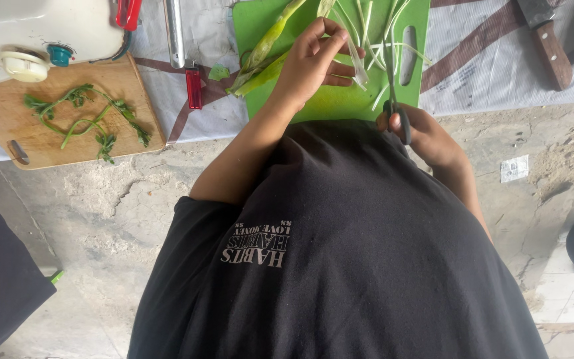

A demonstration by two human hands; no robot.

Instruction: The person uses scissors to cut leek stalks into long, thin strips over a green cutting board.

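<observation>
Right hand: my right hand sits nearest, its grip closed through the handles of the scissors, blades pointing away over the board.
Left hand: my left hand pinches a pale scallion strip, holding it taut for the blades.
Board: the green cutting board on the table catches the shreds.
Farther left: a wooden board keeps herb sprigs apart.

Pale green scallion strips lay fanned across the upper middle of the frame, one strip pinched upright; dark-handled scissors pointed up among them
</observation>
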